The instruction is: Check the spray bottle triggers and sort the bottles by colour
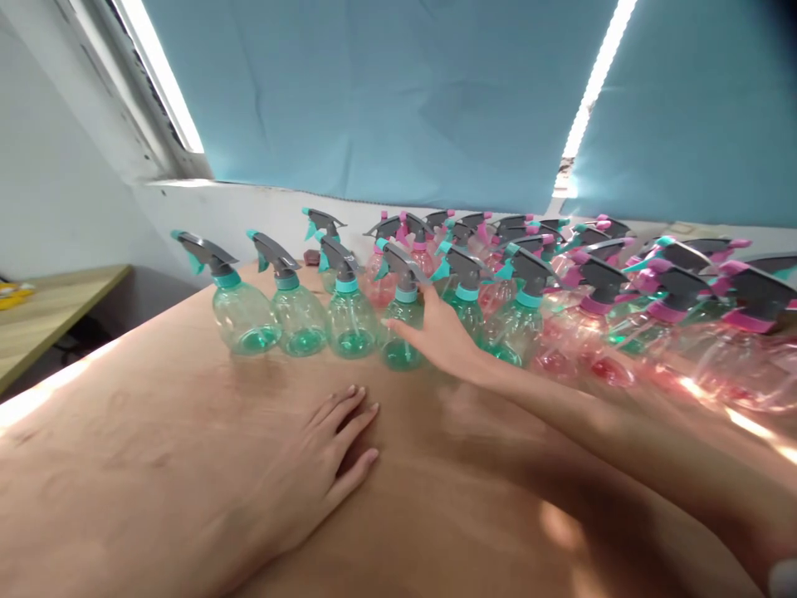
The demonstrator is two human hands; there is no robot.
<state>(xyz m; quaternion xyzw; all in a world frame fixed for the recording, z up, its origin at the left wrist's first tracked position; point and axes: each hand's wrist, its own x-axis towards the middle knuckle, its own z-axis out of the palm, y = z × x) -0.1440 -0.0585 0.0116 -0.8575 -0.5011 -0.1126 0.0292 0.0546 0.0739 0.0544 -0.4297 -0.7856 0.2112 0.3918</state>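
Observation:
Clear green spray bottles with grey and teal heads stand upright in a row on the brown tabletop. My right hand [445,336] is wrapped round one green spray bottle [403,353] in this row, its thumb across the front of the body. The other fingers are hidden behind the bottle. To its left stands another green spray bottle [352,324], and on the right side is a further one [516,328]. My left hand [317,469] lies flat on the tabletop [155,465] in front of the row, fingers spread, touching no bottle.
Several pink spray bottles [598,332] crowd the right side, mixed with green ones. Behind them runs a white wall ledge below a blue window covering [386,100]. A second wooden table [62,303] with a yellow item [13,295] stands at the far left.

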